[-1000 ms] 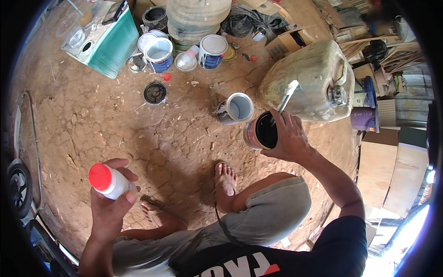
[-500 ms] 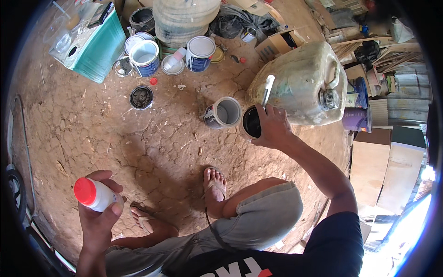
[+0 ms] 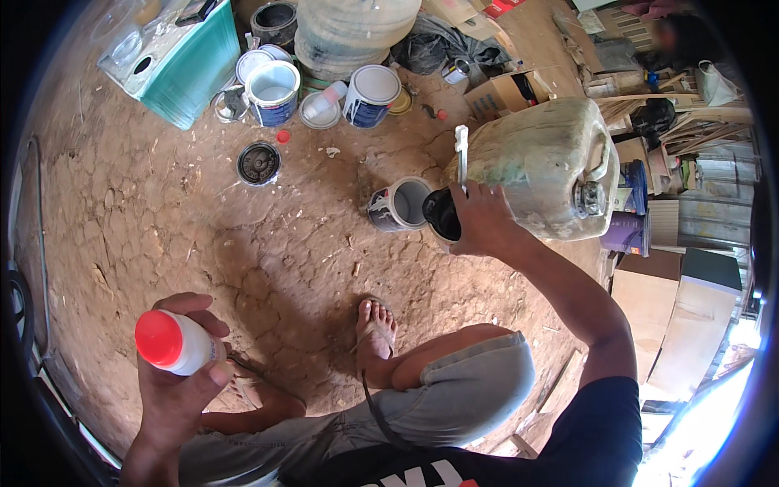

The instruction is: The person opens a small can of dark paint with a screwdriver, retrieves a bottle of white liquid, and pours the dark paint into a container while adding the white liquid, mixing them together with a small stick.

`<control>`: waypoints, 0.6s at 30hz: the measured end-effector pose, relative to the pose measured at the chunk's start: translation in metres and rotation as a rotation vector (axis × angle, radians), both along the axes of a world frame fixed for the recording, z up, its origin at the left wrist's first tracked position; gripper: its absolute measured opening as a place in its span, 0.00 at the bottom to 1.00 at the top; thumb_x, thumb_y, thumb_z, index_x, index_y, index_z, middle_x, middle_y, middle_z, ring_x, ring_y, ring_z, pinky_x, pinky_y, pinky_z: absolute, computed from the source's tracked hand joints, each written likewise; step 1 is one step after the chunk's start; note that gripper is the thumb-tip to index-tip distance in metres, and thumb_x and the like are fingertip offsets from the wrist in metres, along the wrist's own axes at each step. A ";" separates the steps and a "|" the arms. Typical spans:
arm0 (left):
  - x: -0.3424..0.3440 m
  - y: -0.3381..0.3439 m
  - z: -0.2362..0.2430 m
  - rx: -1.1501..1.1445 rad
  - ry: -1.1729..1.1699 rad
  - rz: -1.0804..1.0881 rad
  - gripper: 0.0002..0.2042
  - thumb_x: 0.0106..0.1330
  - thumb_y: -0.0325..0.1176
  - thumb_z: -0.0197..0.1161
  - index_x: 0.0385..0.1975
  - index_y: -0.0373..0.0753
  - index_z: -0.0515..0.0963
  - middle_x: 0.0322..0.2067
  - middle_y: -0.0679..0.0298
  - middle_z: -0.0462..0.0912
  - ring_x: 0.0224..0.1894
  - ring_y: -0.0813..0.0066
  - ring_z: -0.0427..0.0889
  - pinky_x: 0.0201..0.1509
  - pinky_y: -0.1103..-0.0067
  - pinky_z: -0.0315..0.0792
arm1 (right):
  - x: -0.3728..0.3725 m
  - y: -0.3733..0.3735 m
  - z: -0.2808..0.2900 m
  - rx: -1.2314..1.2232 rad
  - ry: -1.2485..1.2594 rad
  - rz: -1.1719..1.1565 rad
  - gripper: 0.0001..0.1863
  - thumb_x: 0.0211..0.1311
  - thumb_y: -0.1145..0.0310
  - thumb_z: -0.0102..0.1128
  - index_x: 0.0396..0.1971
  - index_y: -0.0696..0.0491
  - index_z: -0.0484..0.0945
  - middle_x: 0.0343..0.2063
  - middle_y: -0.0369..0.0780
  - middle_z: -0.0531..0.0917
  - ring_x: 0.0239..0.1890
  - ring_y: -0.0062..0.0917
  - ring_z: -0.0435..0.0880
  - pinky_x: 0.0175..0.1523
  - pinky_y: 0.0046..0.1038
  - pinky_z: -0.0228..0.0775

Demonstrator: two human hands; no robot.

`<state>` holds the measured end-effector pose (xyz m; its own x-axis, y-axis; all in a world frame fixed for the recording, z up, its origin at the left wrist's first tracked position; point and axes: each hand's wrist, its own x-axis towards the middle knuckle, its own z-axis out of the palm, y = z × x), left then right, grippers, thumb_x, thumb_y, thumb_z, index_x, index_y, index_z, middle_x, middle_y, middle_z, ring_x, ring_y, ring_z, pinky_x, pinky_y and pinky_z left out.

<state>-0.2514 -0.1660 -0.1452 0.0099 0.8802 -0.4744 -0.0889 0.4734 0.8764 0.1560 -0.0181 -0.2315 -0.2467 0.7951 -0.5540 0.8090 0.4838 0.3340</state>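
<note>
My left hand (image 3: 182,394) grips a white plastic bottle (image 3: 193,349) with a red cap, low at the left. My right hand (image 3: 487,223) is wrapped around an open can (image 3: 441,215) with dark contents, held beside the large grimy jerrycan. A white-tipped brush or stick (image 3: 462,154) pokes up out of that can, near my fingers. Right next to it, on the left, an open can with a grey inside (image 3: 381,209) stands on the dirt floor; whether the two touch I cannot tell. A black lid (image 3: 259,164) lies farther back.
The jerrycan (image 3: 531,170) lies at the right. Paint cans (image 3: 365,112), lids, a teal container (image 3: 184,85) and a black plastic bag (image 3: 426,53) are at the back. Cardboard, wood scraps and board panels (image 3: 682,325) fill the right side. My sandalled feet are below.
My right hand has moved the dark can left and slightly up, closer to the grey-lined can; its dark mouth is now partly covered by my fingers. My left hand still holds the bottle.
</note>
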 end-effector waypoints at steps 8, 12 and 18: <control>-0.006 0.001 -0.001 -0.010 -0.019 -0.022 0.34 0.52 0.40 0.75 0.56 0.35 0.66 0.40 0.62 0.75 0.42 0.79 0.73 0.46 0.80 0.69 | -0.016 0.011 0.003 -0.087 -0.042 -0.014 0.54 0.35 0.51 0.76 0.61 0.62 0.59 0.52 0.52 0.71 0.57 0.43 0.73 0.64 0.44 0.60; -0.005 0.002 0.000 -0.010 -0.019 -0.007 0.34 0.52 0.40 0.75 0.56 0.35 0.67 0.40 0.62 0.74 0.43 0.78 0.73 0.46 0.80 0.69 | -0.015 0.010 0.004 -0.060 -0.020 0.025 0.52 0.34 0.53 0.77 0.59 0.62 0.61 0.52 0.52 0.72 0.56 0.43 0.73 0.64 0.43 0.61; -0.007 0.002 0.000 0.006 -0.033 -0.031 0.34 0.52 0.41 0.76 0.56 0.35 0.67 0.40 0.62 0.74 0.43 0.78 0.74 0.45 0.80 0.69 | -0.019 0.015 0.004 -0.110 -0.046 0.032 0.52 0.33 0.53 0.77 0.59 0.61 0.61 0.52 0.51 0.72 0.56 0.42 0.73 0.63 0.42 0.61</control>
<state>-0.2585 -0.1639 -0.1454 0.0525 0.8819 -0.4685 -0.1033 0.4715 0.8758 0.1368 -0.0035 -0.2271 -0.2434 0.7208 -0.6490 0.7772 0.5453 0.3141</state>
